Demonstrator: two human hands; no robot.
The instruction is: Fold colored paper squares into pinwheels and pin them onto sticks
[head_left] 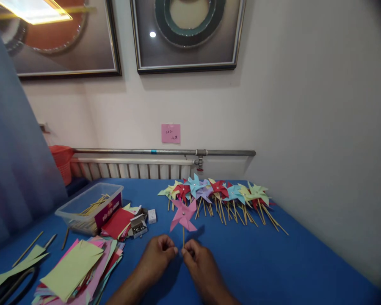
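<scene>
A pink paper pinwheel (183, 215) on a thin wooden stick stands upright in front of me, its head above both hands. My right hand (200, 259) pinches the lower part of the stick between thumb and forefinger. Just left of the stick, my left hand (158, 254) is closed, fingers curled and thumb against forefinger, with nothing showing in it. Behind the pink one, several finished pinwheels (204, 191) in red, blue, purple and pale yellow lie in a row on the blue table (241, 258), sticks pointing toward me.
At left are a stack of coloured paper (73, 267), black-handled scissors (22, 281) partly under paper strips, and a clear plastic box (111, 192) of sticks. Near the box lie red paper sheets (117, 222) and a small open box of metal pins (139, 226). Pipes (130, 151) run along the wall.
</scene>
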